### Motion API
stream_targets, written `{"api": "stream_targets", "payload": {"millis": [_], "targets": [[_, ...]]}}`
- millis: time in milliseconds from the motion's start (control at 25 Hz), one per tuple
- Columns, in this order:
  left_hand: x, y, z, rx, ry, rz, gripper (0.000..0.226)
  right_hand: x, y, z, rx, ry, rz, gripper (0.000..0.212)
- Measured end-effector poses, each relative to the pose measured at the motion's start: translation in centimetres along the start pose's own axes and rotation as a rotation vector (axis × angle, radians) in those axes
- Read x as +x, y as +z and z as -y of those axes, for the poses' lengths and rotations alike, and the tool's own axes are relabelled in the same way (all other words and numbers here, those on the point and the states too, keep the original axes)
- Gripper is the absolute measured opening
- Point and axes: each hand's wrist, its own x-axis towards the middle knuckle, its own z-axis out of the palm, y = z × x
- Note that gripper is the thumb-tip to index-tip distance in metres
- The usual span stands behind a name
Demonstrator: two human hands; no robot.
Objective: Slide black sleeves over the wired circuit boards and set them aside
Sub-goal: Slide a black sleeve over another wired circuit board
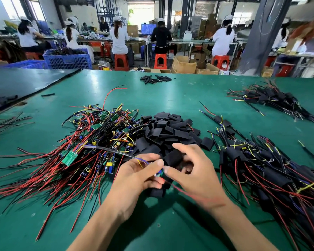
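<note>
A person's two bare hands work over a green table [43,223], seen from above, just on the near side of a heap of loose sleeves [170,127] that lies at the middle of the table. The left hand [140,176] pinches a small wired circuit board [159,173] between thumb and curled fingers, and the board's black lead runs off to the left. The right hand [194,171] meets it from the other side, thumb touching the board's end, fingers curled round a black sleeve [175,157]. This hand is blurred, so the exact grip is hard to make out. The board and sleeve are held together at the heap's near edge, above the table.

Touching the heap on its left is a large tangle of bare boards [91,142] with red, black and yellow wires fanning towards the viewer. To the right of the heap, a little apart, lies a pile of sleeved boards [261,169]. Farther right and beyond the heap is a second sleeved pile [272,100]. Straight beyond the heap, well apart, sits a small cluster of black tubes [155,79].

Far beyond the heap, past the table's edge, workers sit on red stools [159,60] at long benches, with a blue crate [67,58] to their left
</note>
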Motion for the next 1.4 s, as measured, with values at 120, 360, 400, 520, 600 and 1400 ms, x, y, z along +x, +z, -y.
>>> {"api": "stream_targets", "payload": {"millis": [120,360,400,520,600,1400], "targets": [[-0.2,0.2,0.1,0.057,-0.051,0.022,0.029,-0.2,0.6,0.1,-0.063,-0.092,-0.021,0.061],[-0.4,0.1,-0.1,0.155,0.049,-0.035,0.011,-0.6,0.4,0.0,0.023,-0.101,0.065,0.057],[-0.4,0.1,-0.1,0.140,0.051,-0.057,0.014,-0.6,0.3,0.1,0.137,-0.015,0.098,0.056],[-0.2,0.0,-0.4,0.057,0.000,-0.080,0.008,0.1,0.0,0.5,0.515,0.226,0.145,0.047],[-0.3,-0.2,-0.6,0.037,-0.054,-0.043,0.019,0.4,-0.2,0.9,0.742,0.327,0.200,0.043],[-0.9,0.7,-0.8,0.001,0.038,0.047,0.030,1.8,-1.7,0.1,1.041,0.413,-0.182,0.009]]}}
